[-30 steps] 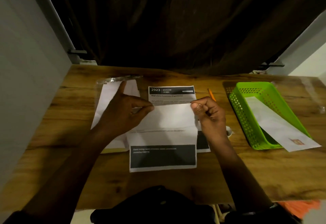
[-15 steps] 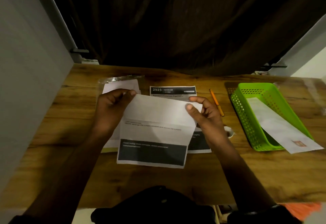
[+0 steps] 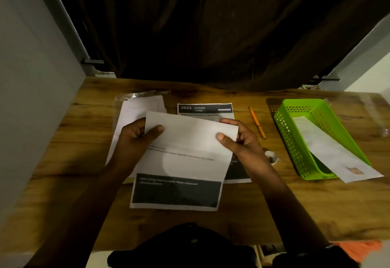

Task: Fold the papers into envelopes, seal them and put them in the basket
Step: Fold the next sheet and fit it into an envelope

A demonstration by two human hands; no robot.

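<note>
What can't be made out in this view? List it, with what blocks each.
Head view:
- Printed sheet on the table: its middle is hidden by the held paper and the right hand.
- Held paper's small text: blurred, unreadable.
- White sheets at left: partly covered by the left hand.
- Mark on the envelope in the basket: too small to read.
- Small white object: partly behind the right wrist, unidentifiable.

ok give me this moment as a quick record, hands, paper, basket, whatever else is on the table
left hand: grips left edge of the folded sheet
right hand: pinches its right edge
folded sheet: top flap folded down, dark band at bottom
basket: green, right side, one envelope poking over its rim
also on table: printed sheet, orange pencil
</note>
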